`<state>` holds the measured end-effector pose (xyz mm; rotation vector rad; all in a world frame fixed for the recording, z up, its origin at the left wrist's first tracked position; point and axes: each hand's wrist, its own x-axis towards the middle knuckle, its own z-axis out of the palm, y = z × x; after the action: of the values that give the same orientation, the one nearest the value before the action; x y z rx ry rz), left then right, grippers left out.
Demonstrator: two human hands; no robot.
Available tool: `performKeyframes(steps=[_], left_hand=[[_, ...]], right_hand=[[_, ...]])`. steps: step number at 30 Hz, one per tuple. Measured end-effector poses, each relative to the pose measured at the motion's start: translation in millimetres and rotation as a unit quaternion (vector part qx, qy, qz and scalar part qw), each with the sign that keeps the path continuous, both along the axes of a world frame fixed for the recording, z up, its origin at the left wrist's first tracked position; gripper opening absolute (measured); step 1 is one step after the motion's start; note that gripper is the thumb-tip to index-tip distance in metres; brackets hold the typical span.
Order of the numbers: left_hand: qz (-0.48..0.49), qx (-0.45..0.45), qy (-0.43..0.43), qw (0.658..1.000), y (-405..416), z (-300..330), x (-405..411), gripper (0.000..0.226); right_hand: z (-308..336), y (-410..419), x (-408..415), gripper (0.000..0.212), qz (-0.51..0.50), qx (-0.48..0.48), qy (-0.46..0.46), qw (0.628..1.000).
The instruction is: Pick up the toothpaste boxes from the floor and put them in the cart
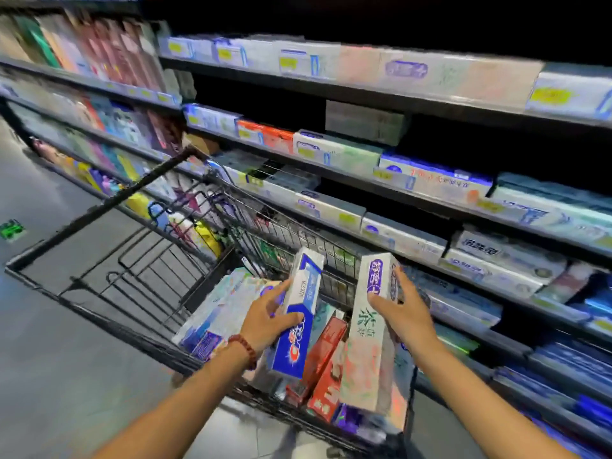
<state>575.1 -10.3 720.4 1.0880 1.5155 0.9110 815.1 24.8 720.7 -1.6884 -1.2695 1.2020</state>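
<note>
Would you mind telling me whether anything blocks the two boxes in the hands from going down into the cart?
Nothing visible does. The left hand holds the blue and white box and the right hand the white box above the open cart; only boxes already dropped in, like the red one, lie beneath.

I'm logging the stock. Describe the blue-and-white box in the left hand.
The blue-and-white box is a long carton, apparently cardboard: white upper half, blue lower half with a red emblem. It looks closed and undamaged. It stands tilted, almost upright, over the other boxes in the wire cart. The left hand grips its middle.
</note>
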Motion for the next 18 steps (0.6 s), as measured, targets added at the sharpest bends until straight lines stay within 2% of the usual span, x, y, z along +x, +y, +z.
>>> performKeyframes(steps=[2,6,8,14,18], left_hand=[[-0.004,-0.031,0.019,0.999,6.2,-22.5,3.4,0.087],[0.008,-0.084,0.033,0.996,20.9,-54.1,5.4,0.068],[-0.025,-0.085,0.047,0.995,31.2,-68.8,2.4,0.065],[-0.113,-0.116,0.008,0.987,54.8,-89.7,-14.1,0.077],[-0.177,-0.121,0.049,0.976,58.3,-98.8,-19.5,0.048]], right_hand=[[-21.1,7.0,-5.0,0.08,-0.006,-0.037,-0.027,0.999],[-53.3,18.9,-23.5,0.079,0.004,-0.086,-0.1,0.991],[-67.0,25.8,-33.0,0.08,0.001,-0.107,-0.123,0.987],[-82.5,31.1,-62.9,0.082,-0.035,-0.156,-0.133,0.978],[-84.4,17.6,-81.8,0.072,-0.044,-0.154,-0.192,0.968]])
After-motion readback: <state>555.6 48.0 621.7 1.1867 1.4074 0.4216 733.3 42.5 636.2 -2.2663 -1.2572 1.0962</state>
